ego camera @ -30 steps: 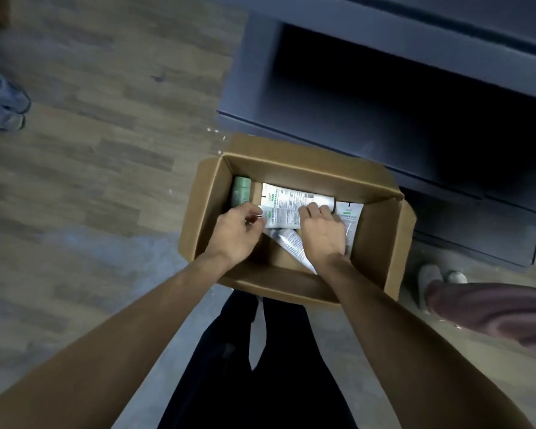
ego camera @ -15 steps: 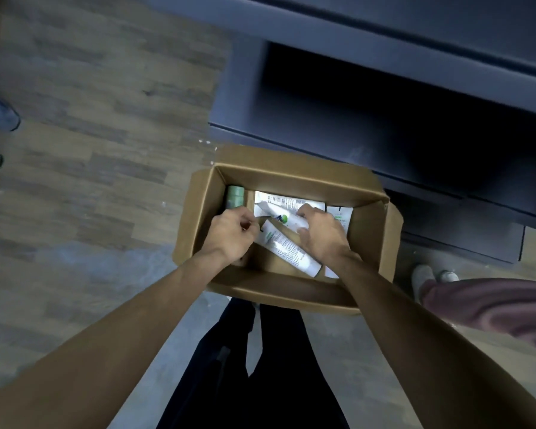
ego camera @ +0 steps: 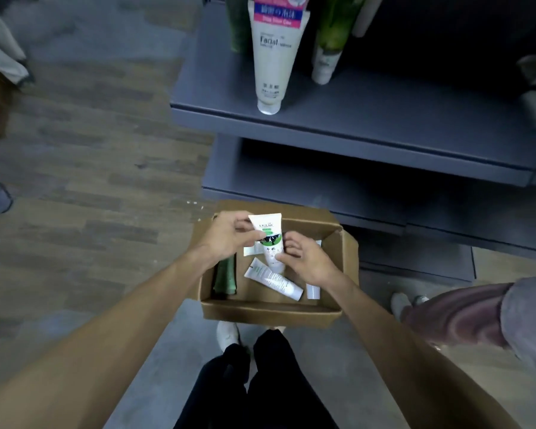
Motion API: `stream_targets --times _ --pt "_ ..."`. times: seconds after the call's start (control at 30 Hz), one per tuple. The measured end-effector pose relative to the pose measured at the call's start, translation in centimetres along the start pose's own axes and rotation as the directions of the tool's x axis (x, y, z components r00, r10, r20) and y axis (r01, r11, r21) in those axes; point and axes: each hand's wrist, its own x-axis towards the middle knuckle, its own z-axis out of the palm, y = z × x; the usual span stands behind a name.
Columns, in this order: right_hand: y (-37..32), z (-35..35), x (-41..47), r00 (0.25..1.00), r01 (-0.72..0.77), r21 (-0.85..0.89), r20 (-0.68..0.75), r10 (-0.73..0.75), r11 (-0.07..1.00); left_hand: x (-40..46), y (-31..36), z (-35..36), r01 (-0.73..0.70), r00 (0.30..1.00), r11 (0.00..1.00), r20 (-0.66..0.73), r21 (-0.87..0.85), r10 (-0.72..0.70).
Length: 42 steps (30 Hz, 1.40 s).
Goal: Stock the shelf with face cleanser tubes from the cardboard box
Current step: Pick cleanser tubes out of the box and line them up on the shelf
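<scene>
Five tubes (ego camera: pixel 268 243) in the box (ego camera: pixel 270 311), three shelved (ego camera: pixel 273 57).

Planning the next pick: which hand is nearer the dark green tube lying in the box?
Left. The left hand is just above the dark green tube at the cardboard box's left side; the right hand is farther right, across the box.

We get dim, cool indoor light w/ low contrast. Lower shelf (ego camera: pixel 338 178) recess nearly black. Soft motion blur overall, worst at frame edges. Wide-angle bend stretches forearms at bottom corners. No glare.
</scene>
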Motion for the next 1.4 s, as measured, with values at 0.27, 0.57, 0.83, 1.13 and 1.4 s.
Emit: stream_targets --times 0.27,0.57,0.83,1.13,1.4 --pt "-6.8 -1.9 -3.6 0.974 0.092 -0.147 -0.192 -0.12 0.985 -0.5 6.8 -1.6 -0.263 0.965 0.951 0.059 0.161 0.256" --pt "-13.8 -2.4 -4.6 0.845 0.24 -0.265 -0.416 -0.336 0.934 -1.9 14.8 -5.1 -0.452 0.89 0.855 0.058 0.255 0.453" --pt "-17.2 -3.5 -5.3 0.793 0.284 -0.305 -0.459 -0.401 0.909 -2.3 18.7 -6.2 -0.532 0.836 0.787 0.049 0.312 0.546" --pt "-18.2 -8.0 -6.5 0.698 0.264 -0.288 -0.602 -0.389 0.92 -0.9 23.4 -1.8 -0.634 0.753 0.701 0.056 0.327 0.655" --pt "-17.3 -14.0 -5.3 0.709 0.235 -0.293 -0.601 -0.37 0.927 3.0 25.4 3.3 -0.615 0.749 0.696 -0.001 0.371 0.663"
